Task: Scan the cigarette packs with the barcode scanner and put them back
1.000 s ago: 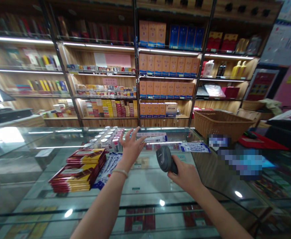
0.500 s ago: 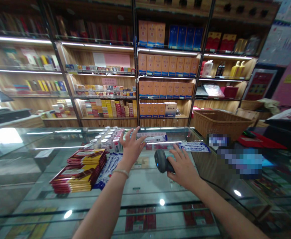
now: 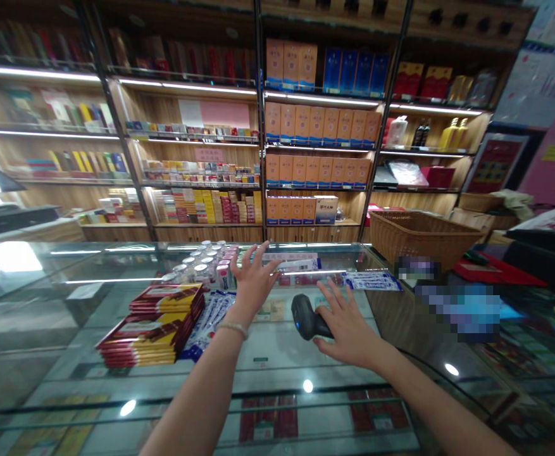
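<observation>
Over the glass counter [image 3: 343, 373], the scanner [image 3: 302, 316] sits just left of the nearer right hand [image 3: 350, 332], its handle [image 3: 323, 327] running crosswise toward the palm; grip unclear. The left hand [image 3: 253, 282], unclenched, spreads beside a white packet [image 3: 297, 266].

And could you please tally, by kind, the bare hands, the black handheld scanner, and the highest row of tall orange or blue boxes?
Bare left hand and bare right hand: 2
Black handheld scanner: 1
Tall orange boxes, highest row: 3
Tall blue boxes, highest row: 4
Total: 10
</observation>
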### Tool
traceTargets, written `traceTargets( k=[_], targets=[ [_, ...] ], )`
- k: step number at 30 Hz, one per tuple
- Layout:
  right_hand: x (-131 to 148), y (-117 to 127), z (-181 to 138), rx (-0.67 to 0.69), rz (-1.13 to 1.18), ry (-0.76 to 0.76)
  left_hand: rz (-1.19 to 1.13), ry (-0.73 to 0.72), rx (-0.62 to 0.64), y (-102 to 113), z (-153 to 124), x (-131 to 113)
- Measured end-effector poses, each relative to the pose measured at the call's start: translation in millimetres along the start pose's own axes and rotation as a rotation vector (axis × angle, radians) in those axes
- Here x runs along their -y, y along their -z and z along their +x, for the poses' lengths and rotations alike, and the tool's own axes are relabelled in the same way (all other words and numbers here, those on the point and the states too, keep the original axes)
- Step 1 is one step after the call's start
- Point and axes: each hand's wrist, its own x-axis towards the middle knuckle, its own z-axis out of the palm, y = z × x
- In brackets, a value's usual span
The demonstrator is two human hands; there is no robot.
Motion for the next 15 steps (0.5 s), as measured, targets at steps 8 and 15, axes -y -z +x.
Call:
traceTargets(
  k=[8, 15],
  targets=[
    [-28, 42, 48, -0.098, -0.063, -0.115, 0.0, 0.0, -0.018, 1, 0, -2],
    [-48, 13, 95, -0.483, -0.213, -0.015, 0.008, 0.001, 0.009, 3, 1, -2]
  ],
)
